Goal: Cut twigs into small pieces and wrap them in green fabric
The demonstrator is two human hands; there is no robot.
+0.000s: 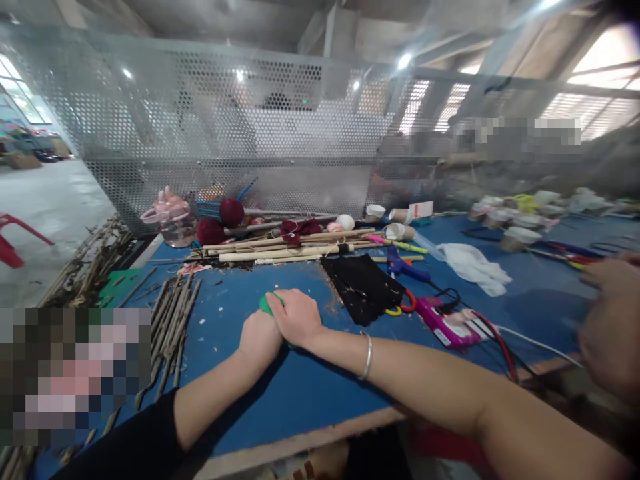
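Note:
A small green object shows between my two hands above the blue tabletop; most of it is covered. My left hand is closed around its near side. My right hand, with a silver bangle on the wrist, lies over it from the right, fingers bent and closed against the left hand. Just right of the hands lies a black cloth. Beyond it are a blue glue gun and red and yellow scissor handles.
Thin sticks lie at the left. Wooden rods, dark red yarn balls and paper cups line the back by a perforated metal screen. A purple device with cables and another person's hand are right.

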